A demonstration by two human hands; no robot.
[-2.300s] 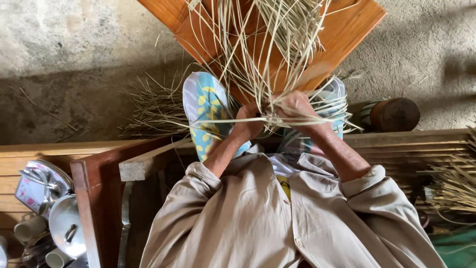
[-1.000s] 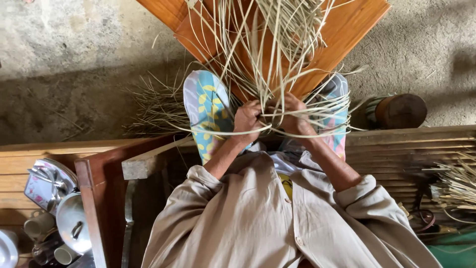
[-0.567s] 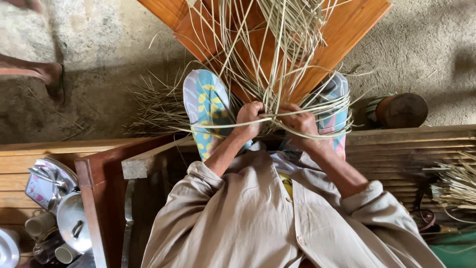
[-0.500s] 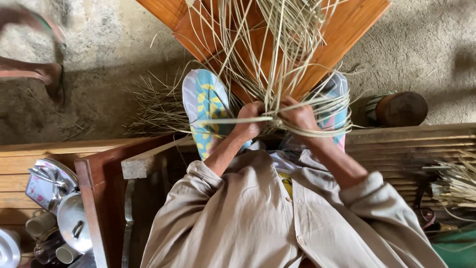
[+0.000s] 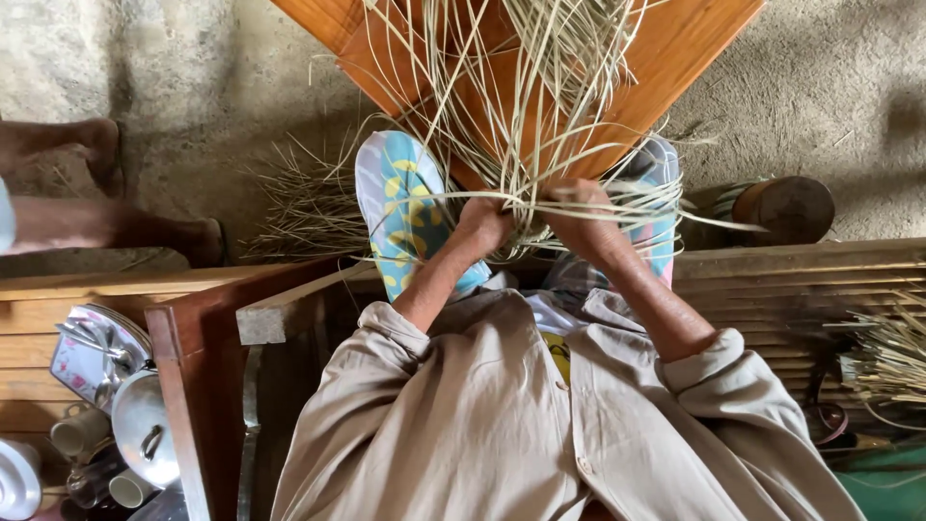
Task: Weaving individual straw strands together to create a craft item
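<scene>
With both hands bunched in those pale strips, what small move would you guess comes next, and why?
Probably drawing one loose strip across and tucking it in at the centre. Both the left hand and the right hand pinch the point where the pale strips meet, over the wooden board. Many strips fan upward free, and some loop out beside the right hand, so the weave looks unfinished there.

Soft daylight fell evenly, brightest on the concrete floor (image 5: 820,87). Broad shadow lay at upper left. Focus stayed sharp; lower-left kitchenware (image 5: 135,425) sat dim, perhaps slightly soft.
</scene>
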